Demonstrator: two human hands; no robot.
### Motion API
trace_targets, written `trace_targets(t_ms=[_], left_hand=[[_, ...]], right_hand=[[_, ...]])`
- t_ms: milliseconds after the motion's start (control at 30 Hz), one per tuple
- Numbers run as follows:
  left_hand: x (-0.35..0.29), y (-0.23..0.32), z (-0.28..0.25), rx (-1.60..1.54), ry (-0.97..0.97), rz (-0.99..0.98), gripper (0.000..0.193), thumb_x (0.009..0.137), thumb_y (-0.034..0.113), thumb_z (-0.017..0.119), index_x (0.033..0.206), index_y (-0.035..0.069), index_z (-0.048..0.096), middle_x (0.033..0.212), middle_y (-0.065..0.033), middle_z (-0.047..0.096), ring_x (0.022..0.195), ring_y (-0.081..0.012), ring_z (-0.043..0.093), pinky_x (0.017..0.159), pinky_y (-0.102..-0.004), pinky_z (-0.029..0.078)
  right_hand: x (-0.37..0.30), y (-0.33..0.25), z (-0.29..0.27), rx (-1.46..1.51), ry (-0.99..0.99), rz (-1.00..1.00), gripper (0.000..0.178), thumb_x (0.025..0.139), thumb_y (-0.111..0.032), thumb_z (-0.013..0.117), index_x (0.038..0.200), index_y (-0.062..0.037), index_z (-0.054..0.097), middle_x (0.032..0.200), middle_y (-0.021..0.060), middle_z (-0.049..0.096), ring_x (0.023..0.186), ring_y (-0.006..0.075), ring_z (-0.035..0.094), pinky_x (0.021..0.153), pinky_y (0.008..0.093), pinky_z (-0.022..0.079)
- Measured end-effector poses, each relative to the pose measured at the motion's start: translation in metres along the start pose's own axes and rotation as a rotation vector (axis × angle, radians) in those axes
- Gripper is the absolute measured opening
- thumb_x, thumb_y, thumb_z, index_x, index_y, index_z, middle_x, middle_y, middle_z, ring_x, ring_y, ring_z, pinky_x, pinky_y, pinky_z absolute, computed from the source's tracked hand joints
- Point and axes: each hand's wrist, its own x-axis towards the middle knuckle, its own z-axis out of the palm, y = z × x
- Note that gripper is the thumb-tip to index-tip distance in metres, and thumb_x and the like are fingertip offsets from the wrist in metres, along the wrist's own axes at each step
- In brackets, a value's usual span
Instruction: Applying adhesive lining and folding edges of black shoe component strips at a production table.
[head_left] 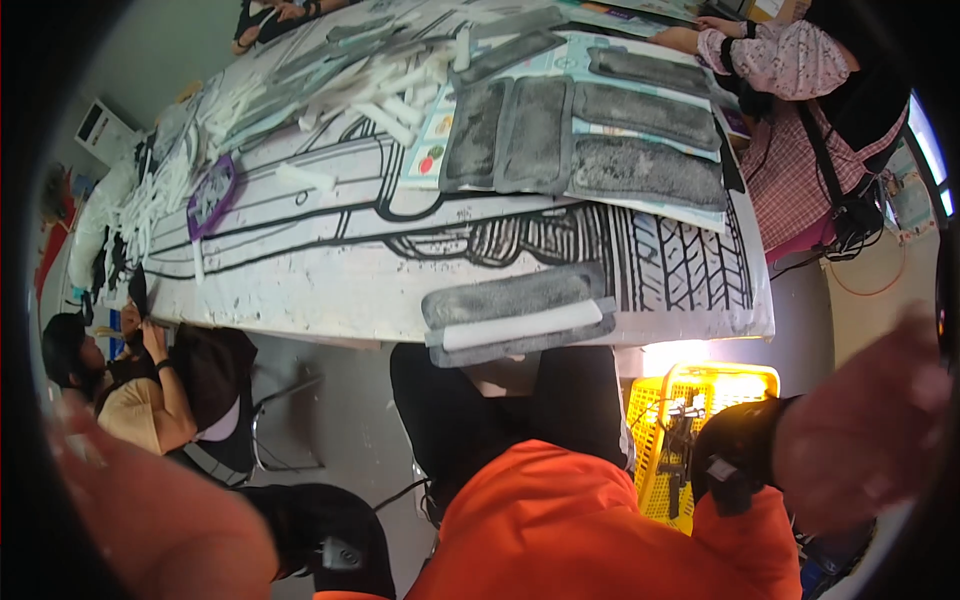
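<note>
Left hand (150, 510) raised near lens, blurred, grip not discernible, holding nothing visible. Right hand (865, 430) likewise blurred, state unclear, beside yellow crate (655, 440). Grey fuzzy pad (515, 297) with white strip (520, 325) lying at near edge of table (330, 270).

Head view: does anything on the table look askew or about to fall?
Yes. A stack of grey pads with a white strip sits at the near edge of the table, tilted and partly overhanging it. Both hands, left and right, are blurred, raised off the table and empty as far as visible.
</note>
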Motion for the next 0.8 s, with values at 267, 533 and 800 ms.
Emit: trace_targets(t_ms=[267, 533, 800], left_hand=[[-0.169, -0.023, 0.066, 0.540, -0.998, -0.299, 0.063, 0.073, 0.020, 0.086, 0.130, 0.008, 0.063, 0.128, -0.0080, 0.060, 0.118, -0.0313, 0.056, 0.102, -0.0476, 0.041], [-0.221, -0.052, 0.080, 0.527, -0.965, -0.261, 0.040, 0.082, 0.006, 0.073, 0.122, 0.004, 0.069, 0.120, -0.0081, 0.063, 0.111, -0.0285, 0.059, 0.093, -0.0425, 0.050], [-0.212, -0.047, 0.074, 0.432, -0.956, -0.358, 0.042, 0.074, -0.002, 0.074, 0.116, 0.004, 0.071, 0.112, -0.0083, 0.064, 0.105, -0.0299, 0.062, 0.086, -0.0410, 0.053]], right_hand=[[-0.120, 0.021, 0.152, -0.117, -0.527, 0.479, 0.054, 0.076, -0.022, 0.082, 0.126, -0.0099, 0.067, 0.120, 0.0071, 0.059, 0.111, 0.0288, 0.057, 0.096, 0.0451, 0.047], [-0.154, 0.042, 0.183, -0.259, -0.548, 0.397, 0.050, 0.079, -0.016, 0.078, 0.127, -0.0066, 0.065, 0.119, 0.0079, 0.059, 0.113, 0.0292, 0.057, 0.096, 0.0447, 0.047], [-0.150, 0.041, 0.173, -0.148, -0.575, 0.392, 0.044, 0.078, -0.013, 0.068, 0.120, -0.0019, 0.066, 0.116, 0.0087, 0.060, 0.108, 0.0277, 0.059, 0.092, 0.0408, 0.050]])
